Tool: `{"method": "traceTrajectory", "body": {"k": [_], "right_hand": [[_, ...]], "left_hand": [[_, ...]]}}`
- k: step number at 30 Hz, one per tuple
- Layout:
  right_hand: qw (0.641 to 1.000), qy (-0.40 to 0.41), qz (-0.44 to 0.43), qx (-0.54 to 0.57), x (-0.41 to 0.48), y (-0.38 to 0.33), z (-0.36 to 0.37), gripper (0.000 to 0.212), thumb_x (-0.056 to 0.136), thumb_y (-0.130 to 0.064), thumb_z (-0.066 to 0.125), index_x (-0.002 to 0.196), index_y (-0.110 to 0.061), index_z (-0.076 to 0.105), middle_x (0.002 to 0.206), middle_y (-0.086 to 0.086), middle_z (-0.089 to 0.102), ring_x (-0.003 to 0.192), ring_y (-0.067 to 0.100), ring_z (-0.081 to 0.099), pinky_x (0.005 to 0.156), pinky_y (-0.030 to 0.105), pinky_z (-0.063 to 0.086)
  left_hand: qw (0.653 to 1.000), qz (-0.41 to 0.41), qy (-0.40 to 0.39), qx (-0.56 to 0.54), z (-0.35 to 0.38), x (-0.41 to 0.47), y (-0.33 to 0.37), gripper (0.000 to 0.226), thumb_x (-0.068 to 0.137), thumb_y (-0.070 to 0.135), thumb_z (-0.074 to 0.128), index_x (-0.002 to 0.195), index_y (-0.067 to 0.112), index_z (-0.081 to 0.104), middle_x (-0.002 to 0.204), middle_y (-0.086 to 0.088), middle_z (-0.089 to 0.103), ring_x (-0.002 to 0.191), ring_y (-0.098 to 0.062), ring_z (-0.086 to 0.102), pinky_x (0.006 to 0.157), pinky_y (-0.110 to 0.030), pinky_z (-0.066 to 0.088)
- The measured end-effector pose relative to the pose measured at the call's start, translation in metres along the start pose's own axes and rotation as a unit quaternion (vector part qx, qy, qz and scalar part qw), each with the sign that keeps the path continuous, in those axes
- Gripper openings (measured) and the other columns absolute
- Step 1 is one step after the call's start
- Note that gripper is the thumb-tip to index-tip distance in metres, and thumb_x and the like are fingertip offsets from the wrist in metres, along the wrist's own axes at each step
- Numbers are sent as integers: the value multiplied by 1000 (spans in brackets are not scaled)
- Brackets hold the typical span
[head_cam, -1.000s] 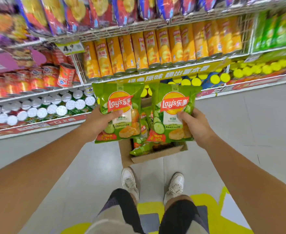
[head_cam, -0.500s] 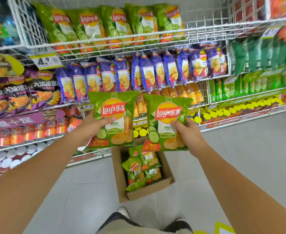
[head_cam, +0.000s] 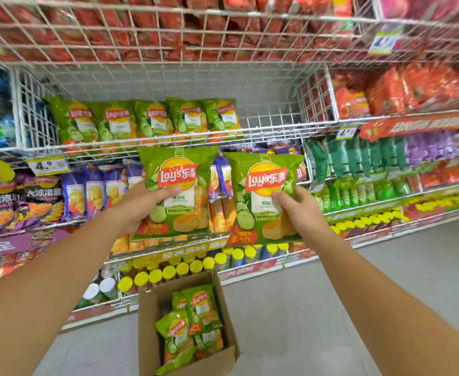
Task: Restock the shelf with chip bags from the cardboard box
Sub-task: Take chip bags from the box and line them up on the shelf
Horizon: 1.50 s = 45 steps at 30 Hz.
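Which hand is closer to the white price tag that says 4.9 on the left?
Left. The left hand is just right of and below the price tag; the right hand is farther right, past both held bags.

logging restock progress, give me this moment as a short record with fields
left hand: left hand holds a green Lay's cucumber bag
right hand: right hand holds a second green Lay's bag
target shelf: wire basket shelf, five matching green bags on its left side, right side bare
cardboard box: open on the floor, green bags left inside
bags held: raised, not yet on the shelf
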State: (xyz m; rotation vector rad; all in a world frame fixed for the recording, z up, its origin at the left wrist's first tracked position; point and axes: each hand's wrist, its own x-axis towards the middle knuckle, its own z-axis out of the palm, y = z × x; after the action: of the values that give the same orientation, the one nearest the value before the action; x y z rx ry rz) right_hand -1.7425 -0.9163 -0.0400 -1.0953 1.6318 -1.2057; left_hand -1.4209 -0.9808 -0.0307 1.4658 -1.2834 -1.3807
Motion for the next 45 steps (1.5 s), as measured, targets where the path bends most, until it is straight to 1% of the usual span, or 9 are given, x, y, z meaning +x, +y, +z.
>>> {"method": "traceTrajectory", "body": {"k": [4, 7, 10, 14, 19, 24, 29, 39, 45], "right_hand": [[1000, 8, -15, -11, 15, -25, -36, 83, 73, -65, 73, 135, -11, 57, 131, 13, 63, 111, 30, 66, 72, 42, 64], [999, 15, -46, -14, 24, -49, -56, 50, 83, -51, 71, 113, -11, 65, 107, 14, 68, 87, 26, 69, 77, 52, 63], [997, 29, -60, -32, 40, -61, -69, 36, 77, -53, 69, 96, -22, 68, 88, 1, 68, 83, 26, 70, 82, 58, 60], [997, 37, -66, -25, 76, -77, -85, 33, 75, -55, 70, 94, -27, 70, 96, 1, 73, 90, 32, 74, 81, 57, 61], [995, 39, -88, -37, 132, -90, -109, 20, 93, -41, 68, 99, -22, 67, 98, 5, 71, 90, 31, 73, 76, 46, 62], [991, 39, -117, -47, 197, -102, -127, 21, 100, -35, 63, 92, -26, 46, 87, -16, 52, 76, 3, 54, 70, 34, 48], [992, 29, -107, -56, 265, -112, -129, 24, 97, -38, 66, 83, -22, 54, 91, 2, 65, 82, 25, 69, 81, 47, 60], [995, -20, -79, -56, 378, -114, -129, 28, 93, -48, 65, 102, -22, 66, 98, 3, 71, 83, 20, 67, 66, 32, 50], [995, -61, -51, -60, 439, -110, -136, 43, 83, -58, 66, 104, -20, 68, 82, -1, 64, 70, 22, 61, 57, 30, 42]], "left_hand": [[999, 35, -19, -9, 24, 7, 34, 85, 48, 65, 89, 121, 30, 64, 109, 10, 74, 113, -18, 63, 92, -37, 47], [998, 50, -33, -20, 38, 17, 60, 99, 31, 70, 91, 118, 30, 68, 112, 7, 76, 105, -19, 71, 90, -39, 53], [997, 58, -30, -45, 55, 25, 87, 75, 68, 53, 86, 127, 25, 48, 123, 12, 55, 113, -11, 52, 92, -32, 39], [997, 69, -7, -31, 78, 32, 128, 90, 88, 35, 74, 157, 11, 21, 128, 7, 42, 115, -15, 42, 93, -32, 34], [999, 50, -9, 2, 88, 111, 140, 120, 60, 64, 86, 154, 19, 27, 142, 6, 46, 128, -22, 48, 98, -37, 42], [997, 59, -46, -3, 112, 171, 159, 81, 60, 60, 89, 128, 29, 60, 119, 4, 72, 104, -18, 70, 76, -34, 57], [997, 45, -57, -26, 138, 212, 174, 73, 59, 54, 92, 122, 26, 67, 114, -5, 76, 102, -29, 73, 92, -55, 56], [1000, -5, -2, -2, 160, 287, 203, 87, 54, 66, 89, 125, 24, 63, 114, -2, 75, 100, -24, 74, 89, -46, 58], [1000, -23, 14, 4, 183, 321, 208, 59, 73, 54, 83, 117, 22, 61, 102, 2, 72, 92, -16, 69, 73, -32, 55]]}}
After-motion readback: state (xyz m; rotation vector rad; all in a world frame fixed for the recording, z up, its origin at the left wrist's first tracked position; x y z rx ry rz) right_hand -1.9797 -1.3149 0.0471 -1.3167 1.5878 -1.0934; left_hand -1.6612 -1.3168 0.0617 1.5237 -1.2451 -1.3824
